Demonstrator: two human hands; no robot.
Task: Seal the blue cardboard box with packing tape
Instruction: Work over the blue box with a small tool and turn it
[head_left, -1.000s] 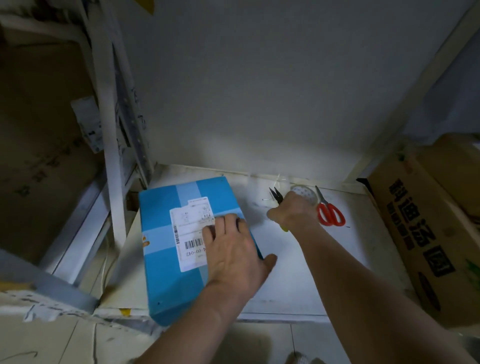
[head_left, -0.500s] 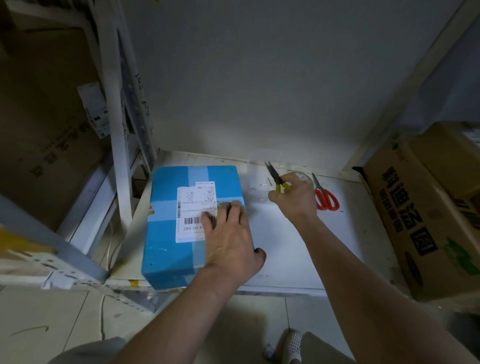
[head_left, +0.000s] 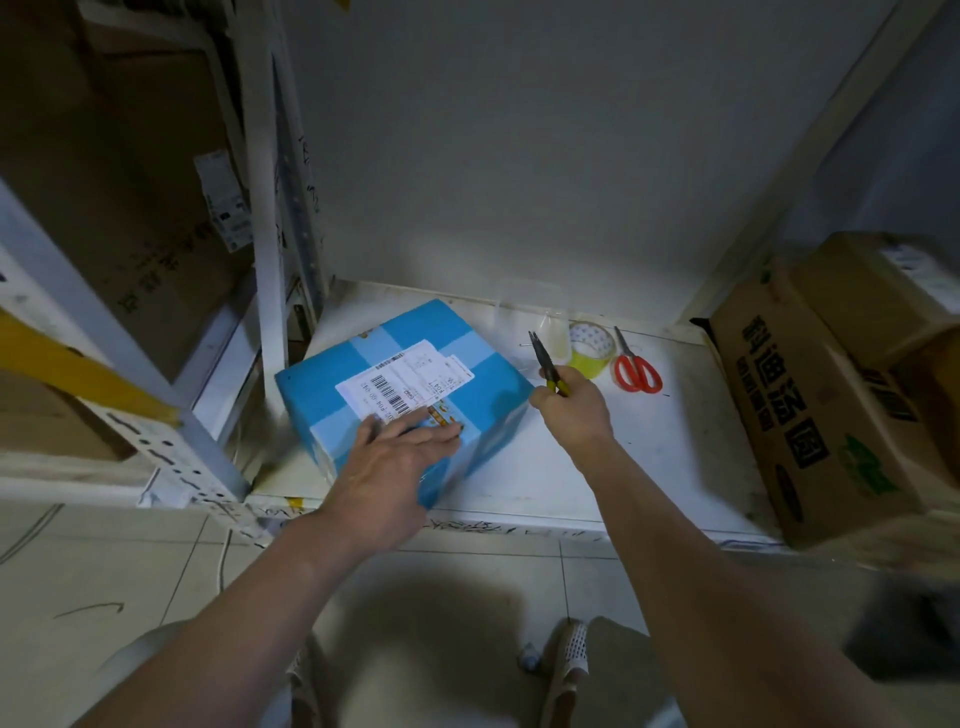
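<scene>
The blue cardboard box (head_left: 488, 374) lies on the white shelf (head_left: 670, 447), turned at an angle, with a white shipping label (head_left: 400, 382) on top. My left hand (head_left: 395, 457) rests flat on its near corner, fingers straight. To the right of the box, my right hand (head_left: 574, 408) grips small yellow-handled snips (head_left: 545, 361) with the dark blades pointing up. A roll of clear packing tape (head_left: 589, 348) sits behind that hand, a loose strip of tape rising from it.
Red-handled scissors (head_left: 636, 369) lie right of the tape roll. A brown carton (head_left: 810, 400) stands at the shelf's right end. White shelf posts (head_left: 265, 218) and stored cartons (head_left: 104, 171) stand on the left. Tiled floor lies below the shelf edge.
The box has been rotated on the shelf, so it now lies at an angle. My right hand has drawn back from the tape roll with the snips.
</scene>
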